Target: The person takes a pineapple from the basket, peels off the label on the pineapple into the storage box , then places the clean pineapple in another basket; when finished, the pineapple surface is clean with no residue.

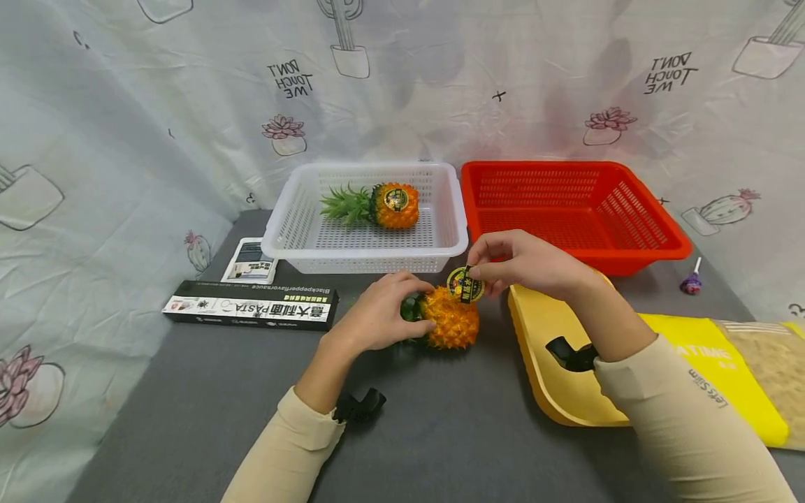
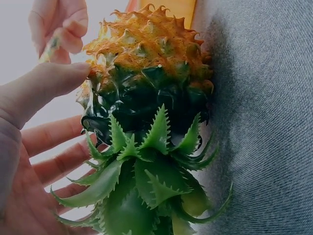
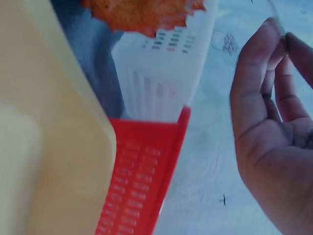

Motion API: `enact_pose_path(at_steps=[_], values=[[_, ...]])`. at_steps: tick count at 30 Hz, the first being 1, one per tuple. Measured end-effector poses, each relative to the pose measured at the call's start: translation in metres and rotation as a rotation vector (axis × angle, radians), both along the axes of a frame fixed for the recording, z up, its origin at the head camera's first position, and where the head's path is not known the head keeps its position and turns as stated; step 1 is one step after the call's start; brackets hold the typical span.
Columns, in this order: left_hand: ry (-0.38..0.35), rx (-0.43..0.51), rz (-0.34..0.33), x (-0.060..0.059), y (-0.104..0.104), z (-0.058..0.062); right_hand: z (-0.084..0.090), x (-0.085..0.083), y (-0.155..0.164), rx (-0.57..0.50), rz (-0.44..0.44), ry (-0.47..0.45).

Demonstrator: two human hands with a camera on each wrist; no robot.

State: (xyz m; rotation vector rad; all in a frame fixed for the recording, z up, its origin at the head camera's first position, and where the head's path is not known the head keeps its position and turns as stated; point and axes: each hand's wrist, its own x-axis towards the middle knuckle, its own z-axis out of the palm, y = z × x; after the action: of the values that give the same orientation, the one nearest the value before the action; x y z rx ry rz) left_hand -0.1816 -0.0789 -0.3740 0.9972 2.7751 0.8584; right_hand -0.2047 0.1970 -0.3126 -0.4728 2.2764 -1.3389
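An orange toy pineapple [image 1: 451, 327] with green leaves lies on its side on the grey table. My left hand [image 1: 386, 313] grips it near the leaf end; in the left wrist view the thumb rests on its spiky skin [image 2: 146, 49] and the fingers spread behind it. Between thumb and fingertips, my right hand [image 1: 525, 264] pinches a round black-and-yellow sticker [image 1: 462, 285], which overlaps the fruit's upper side in the head view. The right wrist view shows the pinching right hand [image 3: 266, 117] with only the sticker's thin edge visible.
Behind stand a white basket [image 1: 371, 257] with another pineapple [image 1: 396, 206] in it and a red basket [image 1: 575, 250]. A yellow tray [image 1: 534, 370], a yellow pasta bag [image 1: 723, 377] and a lollipop [image 1: 691, 283] are rightward. Leftward lie a black pasta box [image 1: 251, 305] and a white packet [image 1: 247, 264].
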Motion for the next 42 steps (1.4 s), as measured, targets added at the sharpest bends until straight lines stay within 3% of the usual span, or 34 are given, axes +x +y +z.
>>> enact_pose_path(at_steps=[6,13,19,25,42], values=[[-0.01,-0.018,0.001,0.0,-0.001,-0.001,0.005,0.002,0.022,-0.024,0.006,-0.035],[0.006,-0.014,-0.001,-0.004,-0.003,0.001,0.008,0.001,0.055,0.029,0.011,-0.053],[-0.007,-0.018,0.003,-0.003,-0.003,0.001,-0.007,-0.001,0.084,0.076,-0.042,-0.141],[-0.023,-0.023,0.011,-0.002,-0.002,0.0,-0.025,-0.004,0.103,0.08,-0.026,-0.213],[-0.018,-0.025,0.01,-0.003,0.0,0.0,-0.057,-0.011,0.103,0.24,0.019,-0.214]])
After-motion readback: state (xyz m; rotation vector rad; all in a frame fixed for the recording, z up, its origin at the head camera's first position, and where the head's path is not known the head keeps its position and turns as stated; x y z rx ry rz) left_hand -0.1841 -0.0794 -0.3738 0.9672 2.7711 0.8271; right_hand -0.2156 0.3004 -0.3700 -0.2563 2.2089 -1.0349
